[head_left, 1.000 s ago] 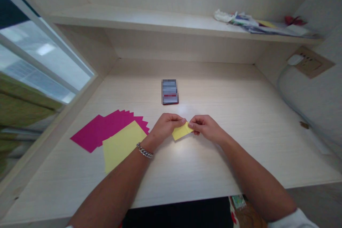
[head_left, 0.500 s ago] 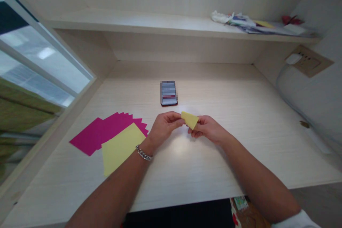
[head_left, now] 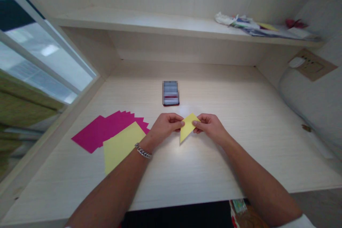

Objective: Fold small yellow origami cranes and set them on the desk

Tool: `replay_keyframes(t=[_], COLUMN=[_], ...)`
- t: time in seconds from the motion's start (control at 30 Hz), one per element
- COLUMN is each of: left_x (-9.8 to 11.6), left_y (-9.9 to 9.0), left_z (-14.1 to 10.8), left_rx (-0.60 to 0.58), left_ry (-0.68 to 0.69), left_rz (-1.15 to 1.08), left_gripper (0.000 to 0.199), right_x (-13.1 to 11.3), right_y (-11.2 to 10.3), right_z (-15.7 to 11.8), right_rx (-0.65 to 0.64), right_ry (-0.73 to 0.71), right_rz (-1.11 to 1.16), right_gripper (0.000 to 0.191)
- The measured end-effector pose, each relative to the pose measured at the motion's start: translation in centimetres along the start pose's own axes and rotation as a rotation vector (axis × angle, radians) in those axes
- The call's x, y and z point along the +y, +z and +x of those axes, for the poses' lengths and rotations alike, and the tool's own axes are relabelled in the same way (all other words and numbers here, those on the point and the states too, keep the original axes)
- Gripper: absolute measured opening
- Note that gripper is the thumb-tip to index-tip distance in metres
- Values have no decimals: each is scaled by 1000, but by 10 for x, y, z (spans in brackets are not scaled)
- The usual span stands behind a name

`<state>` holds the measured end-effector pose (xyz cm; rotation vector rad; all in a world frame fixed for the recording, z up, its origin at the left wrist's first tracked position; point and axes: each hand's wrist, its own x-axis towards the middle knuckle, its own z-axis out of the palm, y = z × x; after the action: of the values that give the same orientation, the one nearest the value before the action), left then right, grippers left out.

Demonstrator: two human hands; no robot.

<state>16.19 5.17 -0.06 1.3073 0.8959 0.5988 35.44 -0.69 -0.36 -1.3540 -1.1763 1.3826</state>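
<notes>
A small folded yellow paper (head_left: 187, 127) is held between my two hands, one pointed corner aimed down toward the desk's front. My left hand (head_left: 170, 124) pinches its left edge between thumb and fingers. On the other side, my right hand (head_left: 208, 125) grips the right edge, its thumb on top. Beside my left forearm lies a larger yellow sheet (head_left: 121, 146), partly covered by the wrist. It overlaps several fanned magenta sheets (head_left: 107, 130). Beyond my hands a phone (head_left: 171, 93) lies on the desk, its screen blurred.
The pale desk (head_left: 229, 92) has a shelf (head_left: 160, 25) above its back edge, with papers and crumpled plastic (head_left: 240, 23) at the right. A plug and cable (head_left: 296, 62) hang from the right wall socket. A window frame (head_left: 66, 57) stands at the left.
The folded yellow paper has turned in my hands and now shows a larger face with a corner pointing down. My right thumb has moved onto its face. The view has shifted slightly.
</notes>
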Motion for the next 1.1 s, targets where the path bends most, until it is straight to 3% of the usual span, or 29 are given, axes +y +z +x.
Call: replay_keyframes(t=[0.6, 0.73, 0.87, 1.1], left_x=[1, 1, 0, -2], left_y=[0, -2, -2, 0], left_z=[-1, -1, -1, 0], left_rx=[23, 23, -6, -15], left_ry=[30, 112, 190, 207], left_rz=[-253, -94, 129, 115], left_gripper=[11, 8, 10, 14], right_x=[-3, -7, -5, -1], right_y=[-2, -3, 3, 8], right_z=[-6, -8, -6, -3], right_rx=[-51, -116, -5, 9], right_ry=[-8, -31, -30, -39], right_rz=[188, 116, 59, 7], right_gripper=[33, 31, 29, 26])
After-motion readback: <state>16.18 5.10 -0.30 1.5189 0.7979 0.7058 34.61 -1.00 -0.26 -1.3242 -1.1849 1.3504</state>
